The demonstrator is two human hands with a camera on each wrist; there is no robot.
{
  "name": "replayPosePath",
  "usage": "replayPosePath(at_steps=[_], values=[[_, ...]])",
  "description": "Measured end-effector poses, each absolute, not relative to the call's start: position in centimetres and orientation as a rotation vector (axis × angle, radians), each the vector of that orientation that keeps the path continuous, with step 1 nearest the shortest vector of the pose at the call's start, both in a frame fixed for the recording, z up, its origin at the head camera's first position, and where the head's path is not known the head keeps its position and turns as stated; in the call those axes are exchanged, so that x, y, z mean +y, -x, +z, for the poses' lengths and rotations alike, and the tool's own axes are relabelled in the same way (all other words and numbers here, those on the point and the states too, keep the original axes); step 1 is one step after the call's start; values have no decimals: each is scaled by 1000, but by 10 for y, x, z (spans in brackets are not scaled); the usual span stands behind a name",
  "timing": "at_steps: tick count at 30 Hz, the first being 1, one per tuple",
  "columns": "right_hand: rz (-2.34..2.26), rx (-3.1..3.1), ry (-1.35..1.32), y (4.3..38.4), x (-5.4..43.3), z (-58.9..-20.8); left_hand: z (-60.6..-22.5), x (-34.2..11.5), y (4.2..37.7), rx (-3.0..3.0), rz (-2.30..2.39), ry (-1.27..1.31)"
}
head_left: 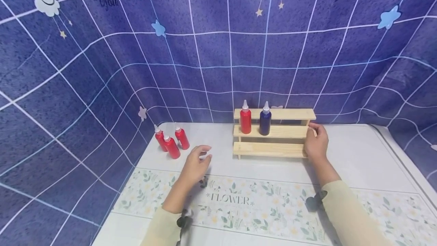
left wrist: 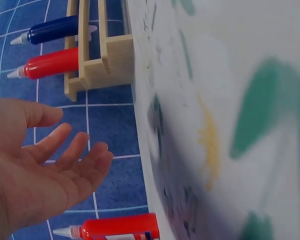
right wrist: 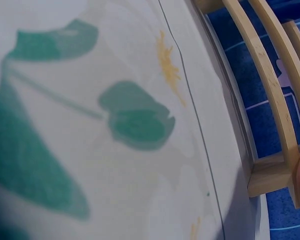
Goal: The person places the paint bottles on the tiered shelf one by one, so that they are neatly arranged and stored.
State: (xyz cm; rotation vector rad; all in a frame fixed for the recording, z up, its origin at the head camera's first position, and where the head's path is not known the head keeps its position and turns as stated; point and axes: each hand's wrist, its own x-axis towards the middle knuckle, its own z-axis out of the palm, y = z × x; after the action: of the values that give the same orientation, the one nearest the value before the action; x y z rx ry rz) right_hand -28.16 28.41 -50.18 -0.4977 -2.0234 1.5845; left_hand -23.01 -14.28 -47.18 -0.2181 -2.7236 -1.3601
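Observation:
A three-tier wooden rack (head_left: 271, 149) stands at the back of the table. My right hand (head_left: 316, 143) grips its right end, fingers bent at the side of the shelves; in the right wrist view only a bit of this hand shows, against the rack's end. On the middle tier, toward the left, stand a red squeeze bottle (head_left: 246, 121) and a dark blue squeeze bottle (head_left: 265, 123), both with pale pointed caps. My left hand (head_left: 197, 165) hovers left of the rack, fingers loosely bent around nothing, as the left wrist view also shows.
Three more red squeeze bottles (head_left: 172, 148) stand grouped at the table's back left, beyond the left hand. A floral strip lettered FLOWER (head_left: 230, 199) runs across the white table (head_left: 211, 132). A blue gridded curtain (head_left: 211, 48) hangs behind and along the left.

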Motion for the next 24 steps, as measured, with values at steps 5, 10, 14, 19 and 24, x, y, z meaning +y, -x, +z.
replayPosePath(at_steps=[5, 10, 14, 19, 24], values=[[1580, -2010, 480, 283, 285, -502, -472, -150, 229, -2739, -1356, 169], [1585, -2020, 487, 281, 286, -501, -470, -159, 230, -2735, -1356, 123], [1591, -2035, 496, 281, 287, -501, -470, -166, 231, -2743, -1353, 100], [1587, -2039, 495, 281, 287, -501, -473, -176, 232, -2747, -1380, 40], [1581, -2054, 486, 281, 286, -501, -472, -189, 233, -2747, -1383, -16]])
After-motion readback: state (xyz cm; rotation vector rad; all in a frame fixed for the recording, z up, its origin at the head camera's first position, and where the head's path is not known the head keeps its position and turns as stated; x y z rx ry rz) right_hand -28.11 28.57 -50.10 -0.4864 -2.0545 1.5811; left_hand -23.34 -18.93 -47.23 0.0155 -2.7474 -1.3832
